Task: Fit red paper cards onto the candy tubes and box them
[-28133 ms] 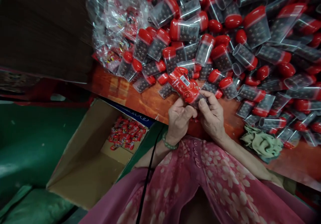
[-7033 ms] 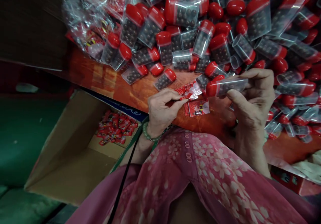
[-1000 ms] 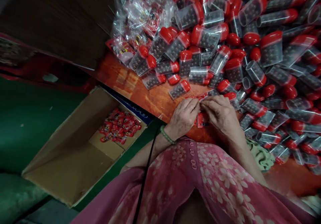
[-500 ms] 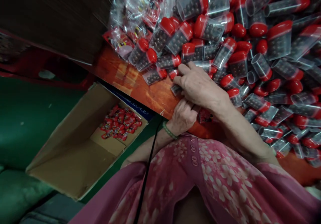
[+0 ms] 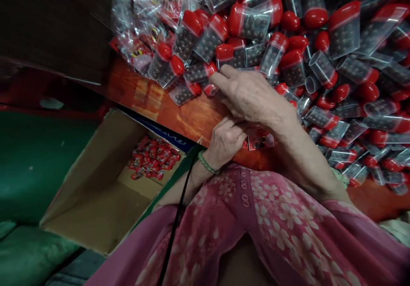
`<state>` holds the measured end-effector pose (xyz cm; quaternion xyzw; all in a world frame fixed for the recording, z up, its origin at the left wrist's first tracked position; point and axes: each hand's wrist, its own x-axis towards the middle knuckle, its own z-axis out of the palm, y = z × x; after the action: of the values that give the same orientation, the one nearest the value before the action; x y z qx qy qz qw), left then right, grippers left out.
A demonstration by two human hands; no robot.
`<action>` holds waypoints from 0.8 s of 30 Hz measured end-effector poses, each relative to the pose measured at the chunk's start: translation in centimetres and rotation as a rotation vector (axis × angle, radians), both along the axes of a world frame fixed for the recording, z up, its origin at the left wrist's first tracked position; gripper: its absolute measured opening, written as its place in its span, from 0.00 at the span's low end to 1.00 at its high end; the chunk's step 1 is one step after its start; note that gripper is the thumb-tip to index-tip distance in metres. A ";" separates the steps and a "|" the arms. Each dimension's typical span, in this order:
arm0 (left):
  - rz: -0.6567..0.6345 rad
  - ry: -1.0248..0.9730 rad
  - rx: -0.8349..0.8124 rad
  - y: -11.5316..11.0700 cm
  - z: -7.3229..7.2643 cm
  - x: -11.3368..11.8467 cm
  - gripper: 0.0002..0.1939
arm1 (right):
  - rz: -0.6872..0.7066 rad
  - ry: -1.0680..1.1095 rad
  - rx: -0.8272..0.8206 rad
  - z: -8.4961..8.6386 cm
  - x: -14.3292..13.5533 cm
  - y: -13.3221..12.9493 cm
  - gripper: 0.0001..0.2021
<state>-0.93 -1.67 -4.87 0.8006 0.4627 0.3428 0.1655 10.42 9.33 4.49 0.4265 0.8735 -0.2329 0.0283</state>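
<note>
My right hand (image 5: pixel 248 93) reaches over the near edge of a heap of clear tubes with red caps and dark beads (image 5: pixel 253 21). Its fingers are bent down beside a small red-capped tube (image 5: pixel 210 90); what they hold is hidden. Just below it, my left hand (image 5: pixel 226 140), with a green bead bracelet (image 5: pixel 207 163) at the wrist, has its fingers curled under the right hand, their tips hidden. Flat on the orange table (image 5: pixel 182 110), to the right of my left hand, lies a small red printed packet (image 5: pixel 260 139).
Clear plastic bags (image 5: pixel 144 16) with red printed pieces lie at the upper left. Below the table edge stands an open cardboard box (image 5: pixel 86 209) with small red packed items (image 5: pixel 153 157) inside. A black cord (image 5: pixel 179 217) hangs across my lap.
The whole view has shifted, so the heap and bags sit further left and higher. The right hand has moved off the small tube it was over, and more of the red packet shows.
</note>
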 end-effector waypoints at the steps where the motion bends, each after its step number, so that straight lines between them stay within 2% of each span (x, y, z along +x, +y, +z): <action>1: -0.013 -0.023 -0.028 0.1 0.2 0.0 0.12 | -0.033 0.015 -0.009 0.8 0.8 0.0 0.15; 3: -0.025 -0.051 -0.084 0.4 0.6 -0.1 0.14 | -0.170 0.176 0.062 1.8 2.8 -0.5 0.14; 6: -0.016 -0.083 -0.148 0.6 1.0 0.0 0.16 | -0.387 0.541 0.178 2.0 6.1 -2.4 0.17; 9: 0.025 -0.123 -0.145 0.7 1.1 0.1 0.14 | -0.594 0.769 0.279 1.0 8.5 -5.0 0.18; 11: 0.046 -0.181 -0.146 0.8 1.2 0.2 0.10 | -0.720 0.881 0.268 0.0 9.3 -6.6 0.16; 13: 0.066 -0.281 -0.166 1.0 1.3 0.2 0.06 | -0.814 1.007 0.180 -0.9 9.9 -8.0 0.15; 16: 0.133 -0.412 -0.196 1.3 1.6 0.1 0.03 | -0.875 1.167 0.034 -2.1 10.4 -9.4 0.13; 19: 0.141 -0.435 -0.189 1.5 2.2 -0.1 0.05 | -0.863 1.280 -0.004 -2.7 10.6 -10.2 0.12; 24: 0.088 -0.383 -0.146 1.4 3.5 -0.4 0.06 | -0.818 1.274 -0.066 -1.7 10.1 -11.0 0.12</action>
<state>-1.31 -0.26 -1.34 0.6859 0.4808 0.4611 0.2929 20.49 -1.70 2.77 0.4985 0.4855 -0.4522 -0.5580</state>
